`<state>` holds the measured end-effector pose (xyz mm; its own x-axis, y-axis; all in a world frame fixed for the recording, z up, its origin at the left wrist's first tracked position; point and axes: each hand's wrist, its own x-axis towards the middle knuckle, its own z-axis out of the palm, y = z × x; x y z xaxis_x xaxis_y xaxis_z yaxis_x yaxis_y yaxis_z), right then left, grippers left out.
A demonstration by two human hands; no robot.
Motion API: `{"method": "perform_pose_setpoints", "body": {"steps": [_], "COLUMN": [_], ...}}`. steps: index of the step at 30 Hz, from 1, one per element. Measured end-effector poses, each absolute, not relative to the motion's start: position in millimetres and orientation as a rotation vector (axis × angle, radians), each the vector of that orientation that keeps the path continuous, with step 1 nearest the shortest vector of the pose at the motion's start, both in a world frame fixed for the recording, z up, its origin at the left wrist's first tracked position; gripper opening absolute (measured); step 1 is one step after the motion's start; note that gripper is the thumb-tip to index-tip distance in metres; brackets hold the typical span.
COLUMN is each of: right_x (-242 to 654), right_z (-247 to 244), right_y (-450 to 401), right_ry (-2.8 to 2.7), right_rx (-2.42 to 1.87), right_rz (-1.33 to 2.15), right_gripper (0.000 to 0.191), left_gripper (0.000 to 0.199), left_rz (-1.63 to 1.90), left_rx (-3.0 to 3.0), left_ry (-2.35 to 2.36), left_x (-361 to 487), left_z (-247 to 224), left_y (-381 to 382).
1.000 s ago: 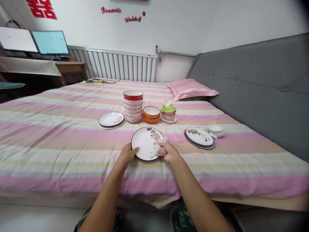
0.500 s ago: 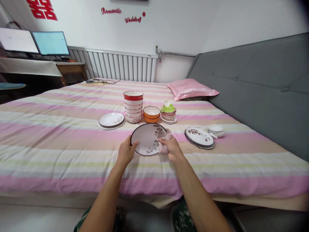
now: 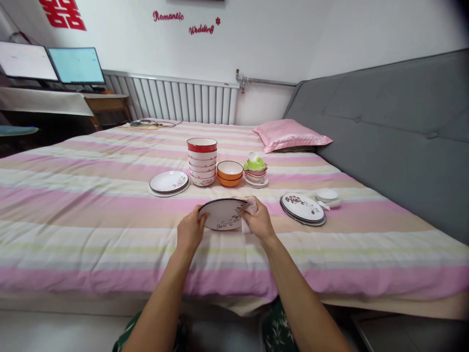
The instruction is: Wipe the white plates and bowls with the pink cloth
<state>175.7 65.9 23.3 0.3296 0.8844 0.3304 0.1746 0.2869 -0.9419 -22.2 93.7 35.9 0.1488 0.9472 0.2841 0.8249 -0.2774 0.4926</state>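
A white plate (image 3: 222,217) with a dark rim and brown floral pattern is held above the bed's near side, tilted so its face looks foreshortened. My left hand (image 3: 190,227) grips its left edge, thumb on the face and fingers behind. At the right edge, my right hand (image 3: 259,221) is closed on a pale pink cloth (image 3: 247,226), which it presses against the rim. The fingers behind the plate are hidden. Beyond it stand a tall stack of white and red bowls (image 3: 202,161) and two orange bowls (image 3: 230,174).
Patterned plates (image 3: 169,181) lie stacked at left, and more plates (image 3: 302,207) at right beside small white dishes (image 3: 327,195) and spoons. A pile of small dishes with a green one (image 3: 255,164) stands right of the orange bowls. A pink pillow (image 3: 291,135) lies near the grey headboard (image 3: 388,117).
The plate has tipped, its far edge dropping toward me, so its face looks narrower. My right hand and the cloth have shifted slightly along the right rim.
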Motion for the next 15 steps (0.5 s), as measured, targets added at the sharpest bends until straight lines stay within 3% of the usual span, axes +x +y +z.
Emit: {"method": "perform_pose_setpoints", "body": {"steps": [9, 15], "right_x": [160.0, 160.7], "right_z": [52.2, 52.6], "right_y": [44.6, 44.2], "right_ry": [-1.346, -1.425], "right_rx": [-1.324, -1.385], "right_rz": [0.327, 0.291], "right_gripper": [0.024, 0.025], "left_gripper": [0.028, 0.028], "left_rz": [0.744, 0.736], "left_rx": [2.323, 2.239], "left_ry": [1.723, 1.67], "left_x": [-16.9, -19.3], "left_z": [33.8, 32.8], "left_y": [91.2, 96.8]}}
